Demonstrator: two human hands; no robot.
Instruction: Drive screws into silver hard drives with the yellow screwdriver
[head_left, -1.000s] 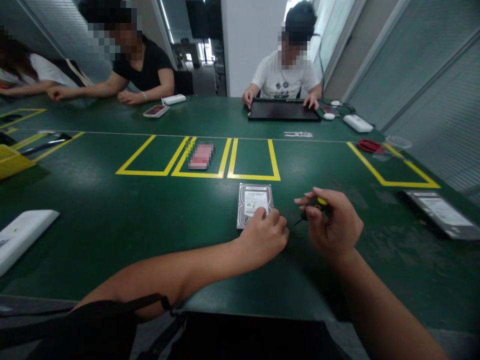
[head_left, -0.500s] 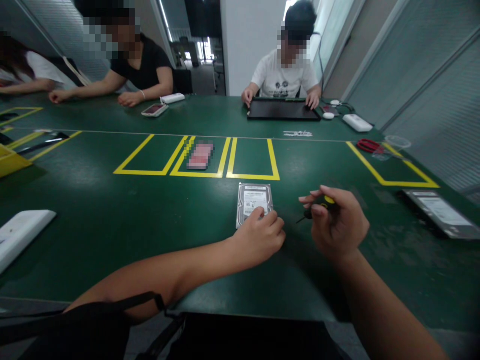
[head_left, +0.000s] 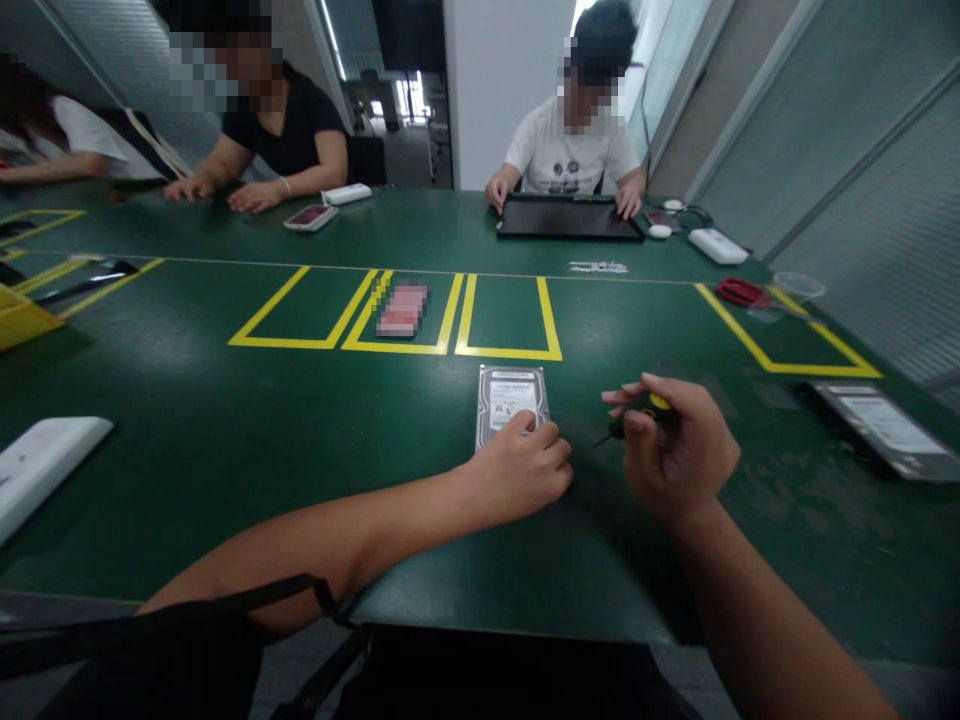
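A silver hard drive (head_left: 513, 388) with a white label lies on the green table in front of me. Over its near right part is my left hand (head_left: 525, 465), with curled fingers that hide the near edge of the drive. What those fingers grip, if anything, cannot be made out. To the right, raised above the table, my right hand (head_left: 682, 445) is closed around a small black and yellow screwdriver (head_left: 658, 402). Its thin dark shaft points left, towards my left hand, with a gap between. The end of its handle is hidden in my palm.
Another drive-like unit (head_left: 889, 425) lies on the right. Yellow tape frames (head_left: 506, 352) mark the table, one around a pink blurred item (head_left: 403, 310). A white device (head_left: 52, 460) is on the left. Opposite, a person in white holds a black panel (head_left: 570, 218).
My hands, the drive and the screwdriver stay almost still; the view shifts slightly. Across the table, the person in black has drawn an outstretched arm in to the right.
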